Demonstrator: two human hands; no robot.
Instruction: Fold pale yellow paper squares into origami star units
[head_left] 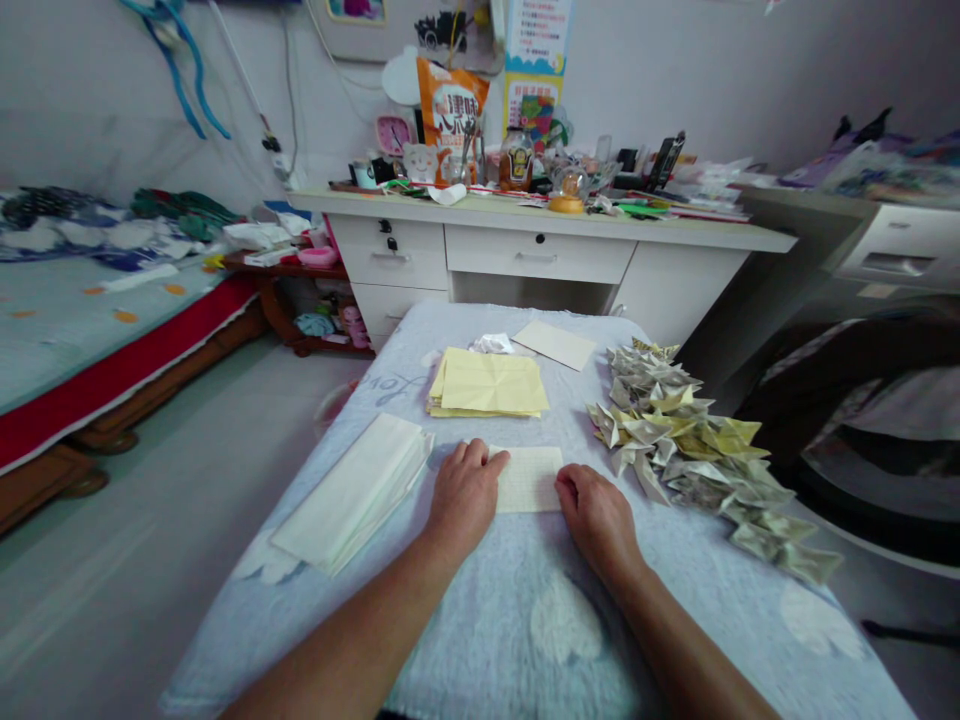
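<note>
Covering its nine-o'clock edge, the unclenched left hand is steadying grid-lined paper; the right hand is curling at three, pinch unclear.

Both forearms forward, fingers bent

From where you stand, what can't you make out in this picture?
In the head view:
Left end of the pale paper: mostly covered by the left hand.
Some fingertips of the right hand: tucked behind its curled fingers.
Faces of lower sheets in the yellow stack: hidden under the top one.
Wall poster: top cut off by the frame.
</note>
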